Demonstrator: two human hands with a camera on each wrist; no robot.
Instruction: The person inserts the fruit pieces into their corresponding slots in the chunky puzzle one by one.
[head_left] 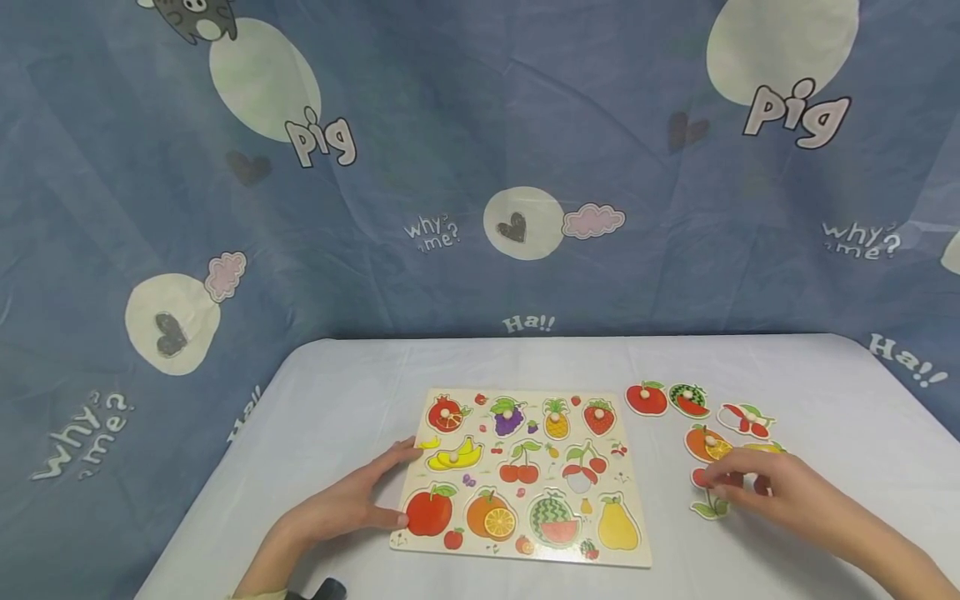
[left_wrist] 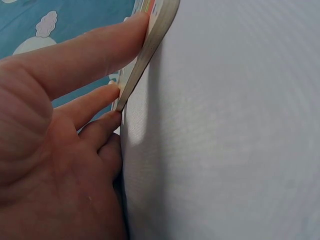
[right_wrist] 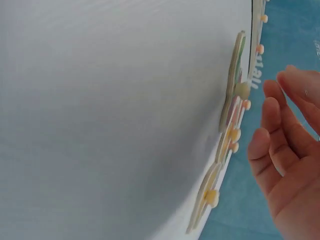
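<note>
A wooden fruit puzzle board (head_left: 632,559) lies on the table, and my left hand (head_left: 352,504) rests on its left edge. In the left wrist view, the thumb (left_wrist: 107,47) and fairly straight fingers touch the board's edge (left_wrist: 152,42). Knobbed pieces sit in the upper slots, including the grapes piece (head_left: 508,417) and the bananas piece (head_left: 453,456). My right hand (head_left: 780,487) hovers over a loose cherry piece (head_left: 708,507), partly hiding it. The right wrist view shows the fingers (right_wrist: 272,120) loosely bent, apart from the knobbed pieces, with nothing held.
Right of the board lie a loose apple piece (head_left: 647,400), a watermelon piece (head_left: 688,401), a lychee piece (head_left: 746,420) and an orange piece (head_left: 707,443). A yellow piece (head_left: 765,447) is partly behind the right hand. A patterned blue cloth (head_left: 450,283) hangs behind the white table (head_left: 360,383).
</note>
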